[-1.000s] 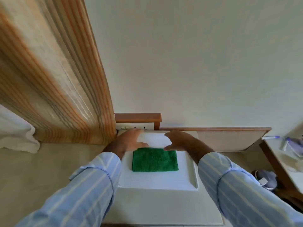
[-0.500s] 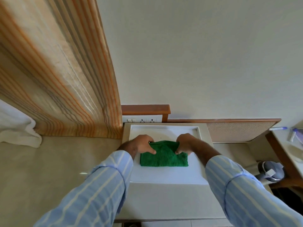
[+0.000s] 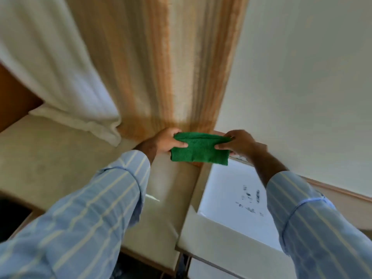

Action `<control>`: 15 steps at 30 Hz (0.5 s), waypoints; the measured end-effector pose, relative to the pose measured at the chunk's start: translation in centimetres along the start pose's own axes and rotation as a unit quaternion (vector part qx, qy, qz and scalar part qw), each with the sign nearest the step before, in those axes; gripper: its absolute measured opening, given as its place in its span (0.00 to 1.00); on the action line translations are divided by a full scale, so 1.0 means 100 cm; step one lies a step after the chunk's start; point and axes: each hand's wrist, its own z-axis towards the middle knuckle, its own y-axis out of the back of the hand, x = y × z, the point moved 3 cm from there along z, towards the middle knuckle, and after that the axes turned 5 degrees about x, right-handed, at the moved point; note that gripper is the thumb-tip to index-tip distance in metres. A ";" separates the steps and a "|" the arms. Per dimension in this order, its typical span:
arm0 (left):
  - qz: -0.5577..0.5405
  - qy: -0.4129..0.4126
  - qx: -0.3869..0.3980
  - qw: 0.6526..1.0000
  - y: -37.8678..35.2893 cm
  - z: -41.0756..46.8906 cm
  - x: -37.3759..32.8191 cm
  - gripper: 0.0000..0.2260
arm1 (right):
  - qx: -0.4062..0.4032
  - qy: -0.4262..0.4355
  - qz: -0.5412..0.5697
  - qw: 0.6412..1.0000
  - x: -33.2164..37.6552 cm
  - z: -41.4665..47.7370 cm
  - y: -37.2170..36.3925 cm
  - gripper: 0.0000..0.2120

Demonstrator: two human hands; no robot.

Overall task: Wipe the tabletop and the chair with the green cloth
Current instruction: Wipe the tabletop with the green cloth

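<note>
The folded green cloth (image 3: 199, 150) hangs in the air between my hands, lifted off the white tabletop (image 3: 227, 190). My left hand (image 3: 165, 140) pinches its left edge and my right hand (image 3: 239, 143) pinches its right edge. The cloth is held above the table's far left corner, in front of the striped curtain. Dark smudges (image 3: 249, 200) mark the white tabletop below my right forearm. No chair is visible.
A beige and orange striped curtain (image 3: 161, 67) and a white curtain (image 3: 60, 67) hang at the left. A beige floor (image 3: 50, 164) lies left of the table. A plain wall (image 3: 302, 77) with a wooden skirting (image 3: 342, 193) runs behind the table.
Both hands gripped the cloth's far corners and lifted it off the tabletop. The view has swung left and tilted, bringing the curtains to the middle.
</note>
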 end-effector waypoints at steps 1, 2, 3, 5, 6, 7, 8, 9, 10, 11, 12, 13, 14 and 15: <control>-0.002 0.010 -0.020 1.000 0.019 -0.014 0.007 0.12 | 0.003 0.013 0.008 1.000 0.017 0.008 -0.011 0.14; 0.002 0.020 -0.036 0.999 0.034 -0.025 0.013 0.13 | 0.002 0.028 0.017 0.999 0.031 0.016 -0.020 0.14; 0.001 0.033 -0.058 0.998 0.051 -0.039 0.022 0.12 | 0.015 0.046 0.016 0.999 0.049 0.024 -0.035 0.15; -0.009 0.056 -0.106 0.993 0.086 -0.071 0.045 0.10 | 0.050 0.073 0.006 0.996 0.083 0.035 -0.074 0.12; -0.010 0.061 -0.123 0.990 0.100 -0.082 0.052 0.10 | 0.065 0.081 0.007 0.995 0.097 0.038 -0.090 0.12; -0.013 0.071 -0.143 0.987 0.116 -0.095 0.063 0.12 | 0.079 0.092 0.001 0.993 0.113 0.043 -0.109 0.12; -0.022 0.081 -0.164 0.983 0.135 -0.110 0.075 0.12 | 0.089 0.108 -0.016 0.990 0.132 0.046 -0.129 0.13; -0.032 0.088 -0.185 0.978 0.153 -0.124 0.086 0.12 | 0.096 0.123 -0.034 0.987 0.151 0.049 -0.148 0.12; -0.041 0.093 -0.206 0.973 0.172 -0.137 0.099 0.11 | 0.102 0.138 -0.046 0.984 0.169 0.052 -0.167 0.12; -0.047 0.096 -0.226 0.968 0.191 -0.151 0.111 0.11 | 0.111 0.153 -0.052 0.981 0.188 0.056 -0.187 0.11; -0.049 0.100 -0.240 0.964 0.206 -0.162 0.122 0.12 | 0.118 0.165 -0.055 0.978 0.204 0.058 -0.205 0.11; -0.047 0.108 -0.252 0.960 0.225 -0.174 0.134 0.13 | 0.128 0.176 -0.056 0.974 0.221 0.062 -0.226 0.11; -0.041 0.115 -0.262 0.957 0.242 -0.185 0.147 0.13 | 0.138 0.182 -0.055 0.972 0.237 0.067 -0.248 0.10; -0.032 0.124 -0.270 0.954 0.261 -0.194 0.160 0.14 | 0.149 0.186 -0.049 0.970 0.253 0.072 -0.271 0.10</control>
